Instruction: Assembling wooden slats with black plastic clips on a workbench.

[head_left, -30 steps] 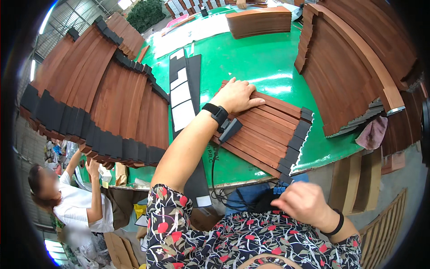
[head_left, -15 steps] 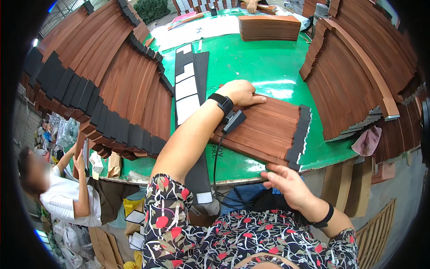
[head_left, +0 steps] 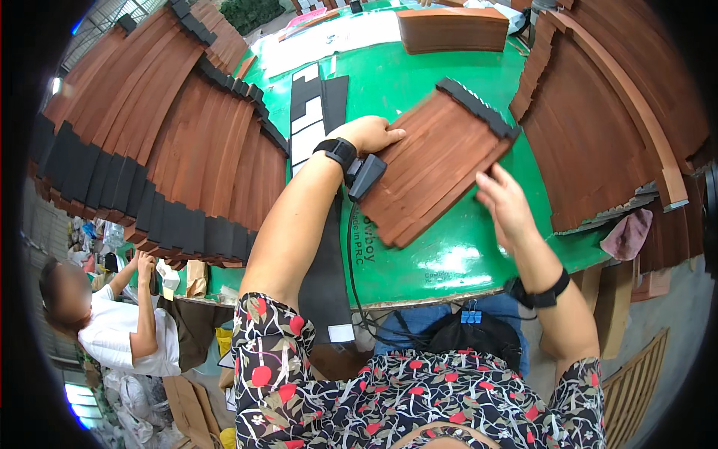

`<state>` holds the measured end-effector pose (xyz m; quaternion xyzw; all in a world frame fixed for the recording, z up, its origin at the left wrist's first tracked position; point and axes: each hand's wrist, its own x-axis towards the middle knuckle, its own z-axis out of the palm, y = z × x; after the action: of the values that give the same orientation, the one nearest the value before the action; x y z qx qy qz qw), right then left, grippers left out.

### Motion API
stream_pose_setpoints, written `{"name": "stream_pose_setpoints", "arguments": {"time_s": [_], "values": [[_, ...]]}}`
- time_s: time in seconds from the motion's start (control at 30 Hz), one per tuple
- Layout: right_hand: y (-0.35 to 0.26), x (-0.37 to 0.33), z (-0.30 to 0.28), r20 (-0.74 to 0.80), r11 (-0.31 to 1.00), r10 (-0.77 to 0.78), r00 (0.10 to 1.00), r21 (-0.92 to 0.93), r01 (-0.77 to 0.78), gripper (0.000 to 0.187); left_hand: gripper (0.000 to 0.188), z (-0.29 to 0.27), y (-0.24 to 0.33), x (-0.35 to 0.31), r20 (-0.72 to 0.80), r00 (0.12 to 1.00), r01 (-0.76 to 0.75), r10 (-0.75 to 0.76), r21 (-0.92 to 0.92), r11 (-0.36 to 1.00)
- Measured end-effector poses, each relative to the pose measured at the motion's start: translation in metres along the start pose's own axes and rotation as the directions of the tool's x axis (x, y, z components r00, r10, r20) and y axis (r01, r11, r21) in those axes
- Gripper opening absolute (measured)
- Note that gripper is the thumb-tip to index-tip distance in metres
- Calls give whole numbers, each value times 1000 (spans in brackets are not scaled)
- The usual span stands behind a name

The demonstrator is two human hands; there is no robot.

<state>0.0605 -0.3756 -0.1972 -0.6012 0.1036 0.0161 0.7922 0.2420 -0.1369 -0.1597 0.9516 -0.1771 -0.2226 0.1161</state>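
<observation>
A flat bundle of reddish-brown wooden slats (head_left: 441, 165) lies slanted over the green tabletop, its black-covered ends (head_left: 476, 107) facing away from me. At its far left edge is my left hand (head_left: 370, 136), closed on the slats with the thumb on top; the other fingers are partly hidden. Beside the near right edge, my right hand (head_left: 507, 203) is open, fingers apart, fingertips close to the wood; I cannot tell if they touch it. Long black strips with white patches (head_left: 307, 112) lie to the left of the bundle.
Tall rows of black-ended slats (head_left: 202, 157) line the left side; more stacked slats (head_left: 598, 142) stand at right with a pink cloth (head_left: 627, 234). Another slat stack (head_left: 452, 31) sits at the back. A person in a white shirt (head_left: 123, 333) works at left. A black cable (head_left: 351, 269) hangs near the edge.
The slat bundle has turned counterclockwise, its black ends swinging from the right to the far side. My left hand shifted slightly left; my right hand moved up and right along the bundle.
</observation>
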Motion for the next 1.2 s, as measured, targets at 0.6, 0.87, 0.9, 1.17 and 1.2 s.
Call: {"name": "stream_pose_setpoints", "arguments": {"time_s": [0.6,0.87,0.9,1.17,1.2], "values": [[7,-20,-29,173,977,20,985,-210,17,92,87,80,54,-182,-146,989,-19,-17,-245,969],[3,-102,-59,721,294,-261,642,-574,764,102,96,130,86,-245,-375,855,-331,359,139,933],[9,-103,-58,721,290,-262,641,-575,765,102,98,144,86,-245,-386,840,-364,382,123,923],[22,-86,-56,724,1,-471,504,-571,821,75,81,172,73,-218,-548,716,-479,432,66,876],[21,-85,-56,728,9,-461,507,-568,823,76,81,173,72,-217,-552,717,-472,426,66,879]]}}
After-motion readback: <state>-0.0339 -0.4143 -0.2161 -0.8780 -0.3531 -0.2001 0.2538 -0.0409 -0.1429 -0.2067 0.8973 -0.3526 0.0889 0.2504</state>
